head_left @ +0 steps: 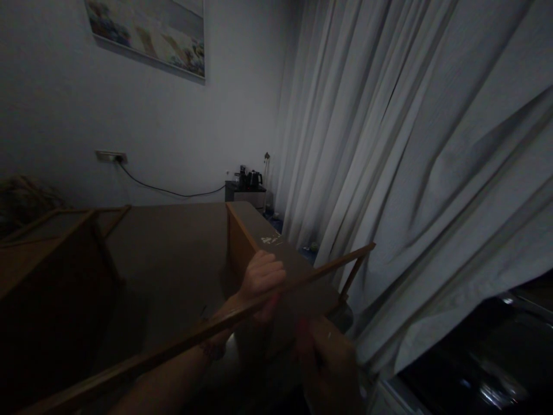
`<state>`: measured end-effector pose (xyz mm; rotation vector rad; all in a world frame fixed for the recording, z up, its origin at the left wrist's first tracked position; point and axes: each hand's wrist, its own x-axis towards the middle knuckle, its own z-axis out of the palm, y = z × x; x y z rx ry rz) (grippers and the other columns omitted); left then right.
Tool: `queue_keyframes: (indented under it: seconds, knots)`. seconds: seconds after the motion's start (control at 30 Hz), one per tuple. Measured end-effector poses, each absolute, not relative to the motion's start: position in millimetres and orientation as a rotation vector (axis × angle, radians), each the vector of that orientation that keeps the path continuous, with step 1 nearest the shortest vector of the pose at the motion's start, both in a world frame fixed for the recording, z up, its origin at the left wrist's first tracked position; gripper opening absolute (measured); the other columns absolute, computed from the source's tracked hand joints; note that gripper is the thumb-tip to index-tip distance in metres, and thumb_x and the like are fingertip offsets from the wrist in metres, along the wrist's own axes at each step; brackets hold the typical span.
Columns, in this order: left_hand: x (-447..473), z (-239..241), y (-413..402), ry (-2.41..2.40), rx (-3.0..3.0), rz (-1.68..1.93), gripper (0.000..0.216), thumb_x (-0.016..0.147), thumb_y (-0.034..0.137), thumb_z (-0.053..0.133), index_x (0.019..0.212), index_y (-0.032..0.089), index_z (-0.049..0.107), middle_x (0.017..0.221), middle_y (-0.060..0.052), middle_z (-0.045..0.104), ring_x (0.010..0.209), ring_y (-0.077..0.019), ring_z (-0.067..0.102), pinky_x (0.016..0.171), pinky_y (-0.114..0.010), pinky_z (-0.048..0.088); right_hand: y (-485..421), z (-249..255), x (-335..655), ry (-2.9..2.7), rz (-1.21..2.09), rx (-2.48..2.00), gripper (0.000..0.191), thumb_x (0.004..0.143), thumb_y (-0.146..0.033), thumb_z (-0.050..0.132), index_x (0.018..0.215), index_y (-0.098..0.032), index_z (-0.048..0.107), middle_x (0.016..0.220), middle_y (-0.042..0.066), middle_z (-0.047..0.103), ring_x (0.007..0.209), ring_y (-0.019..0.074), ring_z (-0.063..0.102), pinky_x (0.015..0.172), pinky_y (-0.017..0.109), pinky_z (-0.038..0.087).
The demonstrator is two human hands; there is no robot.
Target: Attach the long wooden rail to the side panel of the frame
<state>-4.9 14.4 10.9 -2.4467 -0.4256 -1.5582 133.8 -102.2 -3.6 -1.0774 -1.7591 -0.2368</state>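
Two bare hands are in view. The left hand point(262, 276), just below the center of the frame, has its fingers curled beside the near end of one upright wooden panel point(242, 236); I cannot tell whether it grips the panel or the strip. The right hand point(330, 349), lower right of center, looks curled too, but blur and shadow hide its fingers, so I cannot tell what, if anything, it holds. One long wooden strip point(319, 270) slants from the lower left corner to right of center, crossing in front of the left forearm, with one short wooden bar point(352, 278) slanting down from its right end. The strip's lower end is cut off by the frame.

At the left edge is one larger wooden piece point(47, 253), partly cut off and mostly dark. One bracelet point(213, 349) on the left wrist is hard to make out.

The broad brownish tabletop point(181, 230) fills the middle and carries a cluster of pale scraps point(268, 240), too small to count. Beyond it stand one dark cabinet point(254, 200) with black appliances on top, including a jug point(254, 178), and a pale wall point(173, 127) with one socket point(103, 155), one black cord point(158, 188) and one picture point(151, 29), cut off at upper left. A pale pleated curtain point(389, 144) covers the right side; a glossy dark object point(484, 369) at lower right is unclear.
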Motion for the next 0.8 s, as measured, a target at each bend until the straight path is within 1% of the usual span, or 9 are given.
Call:
queue_keyframes:
  seconds: [0.07,0.17,0.27,0.37,0.43,0.53,0.63,0.7,0.8]
  knots:
    - [-3.8,11.4,14.5,-0.379,-2.419,-1.649,0.050,0.095,0.049,0.012,0.058,0.023,0.032,0.053,0.001,0.033,0.054,-0.0174,0.034,0.057,-0.036,0.026,-104.5,-9.0,126.8,-1.657,0.006,-1.121,0.054,0.101,-0.031,0.036,0.050,-0.020,0.048,0.043,-0.004,0.047,0.038,0.0068,0.046,0.046,0.020,0.032]
    - [-4.0,13.7,12.4,-0.354,-2.437,-1.660,0.047,0.096,0.047,0.015,0.060,0.023,0.033,0.054,0.001,0.036,0.055,-0.0177,0.036,0.057,-0.036,0.026,-112.1,-10.3,114.1,-1.438,0.488,-1.277,0.063,0.101,-0.047,0.032,0.045,-0.021,0.046,0.036,-0.006,0.036,0.031,0.0064,0.035,0.038,0.021,0.025]
    - [-4.2,14.6,11.1,-0.343,-2.409,-1.687,0.047,0.097,0.046,0.013,0.061,0.022,0.034,0.054,0.000,0.038,0.055,-0.0178,0.036,0.057,-0.036,0.027,-119.1,-5.1,104.6,-1.220,0.812,-1.301,0.065,0.094,-0.062,0.036,0.044,-0.022,0.045,0.035,-0.006,0.034,0.030,0.0067,0.033,0.033,0.021,0.021]
    - [-2.3,13.2,12.8,-0.330,-2.387,-1.737,0.047,0.096,0.046,0.015,0.060,0.022,0.033,0.052,0.001,0.036,0.053,-0.0171,0.035,0.057,-0.036,0.027,-120.9,-3.2,101.6,-1.075,0.867,-1.296,0.061,0.090,-0.066,0.042,0.048,-0.022,0.047,0.036,-0.005,0.039,0.030,0.0076,0.037,0.031,0.020,0.026]
    - [-0.9,12.4,14.2,-0.295,-2.356,-1.776,0.046,0.096,0.046,0.016,0.060,0.022,0.032,0.052,0.001,0.035,0.052,-0.0166,0.035,0.055,-0.036,0.027,-119.3,-6.0,102.5,-1.061,0.885,-1.281,0.060,0.090,-0.066,0.040,0.051,-0.023,0.049,0.037,-0.005,0.041,0.030,0.0087,0.039,0.030,0.021,0.028]
    - [-0.9,13.4,12.9,-0.314,-2.339,-1.769,0.049,0.096,0.046,0.012,0.060,0.023,0.034,0.051,0.001,0.039,0.051,-0.0167,0.036,0.053,-0.036,0.028,-114.2,-11.2,106.3,-1.096,0.960,-1.256,0.059,0.091,-0.067,0.037,0.052,-0.024,0.048,0.037,-0.005,0.040,0.029,0.0093,0.038,0.029,0.021,0.028]
    - [-3.8,16.4,6.8,-0.400,-2.378,-1.726,0.051,0.097,0.046,0.009,0.060,0.023,0.037,0.052,0.000,0.042,0.052,-0.0178,0.038,0.053,-0.037,0.031,-108.4,-9.9,112.4,-1.278,0.849,-1.224,0.062,0.093,-0.064,0.033,0.046,-0.023,0.044,0.036,-0.004,0.040,0.030,0.0088,0.039,0.033,0.021,0.030]
    - [-6.1,18.2,2.4,-0.423,-2.398,-1.711,0.051,0.097,0.046,0.011,0.061,0.024,0.039,0.052,0.000,0.043,0.053,-0.0184,0.039,0.054,-0.037,0.033,-105.5,-5.3,117.3,-1.458,0.583,-1.217,0.058,0.096,-0.054,0.034,0.049,-0.022,0.047,0.039,-0.003,0.044,0.034,0.0087,0.044,0.037,0.020,0.033]
    - [-7.8,18.5,-0.3,-0.471,-2.442,-1.682,0.053,0.097,0.047,0.011,0.062,0.024,0.042,0.053,0.000,0.043,0.055,-0.0192,0.040,0.057,-0.037,0.036,-104.0,2.5,124.0,-1.587,0.075,-1.190,0.039,0.096,-0.036,0.044,0.061,-0.020,0.052,0.050,-0.003,0.053,0.044,0.0089,0.052,0.044,0.019,0.036]
